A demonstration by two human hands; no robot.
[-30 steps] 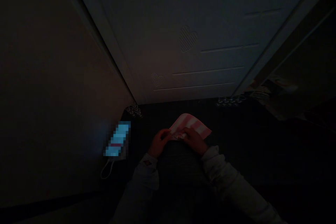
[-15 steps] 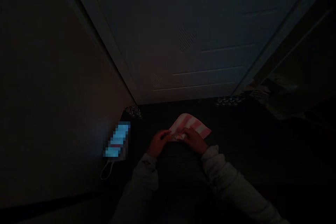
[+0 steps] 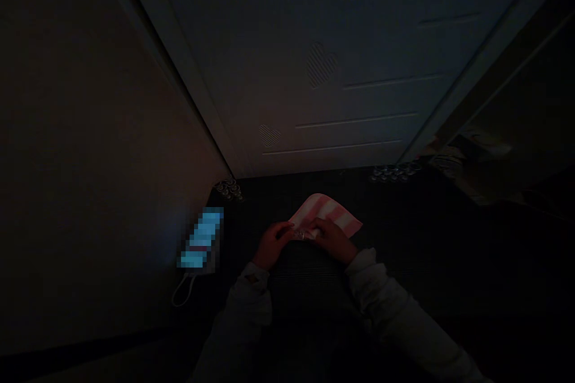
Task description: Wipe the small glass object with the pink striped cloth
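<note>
In the dim head view a pink-and-white striped piece, cloth or paper, lies on a dark surface with its far edge raised in a curve. My left hand pinches its near left corner between thumb and fingers. My right hand is closed on the near edge, its fingers bent over the stripes. Between the fingertips of both hands is a small shiny, crinkled bit, too dark and small to name. The undersides of the fingers are hidden.
A lit, pixelated screen stands at the left, with a white loop of cord below it. Clusters of shiny rings lie at the back left and back right. A pale panel with hearts rises behind; blurred items sit far right.
Both hands stay almost in place, with slight finger movement at the near edge of the striped piece. The view has shifted very little.
</note>
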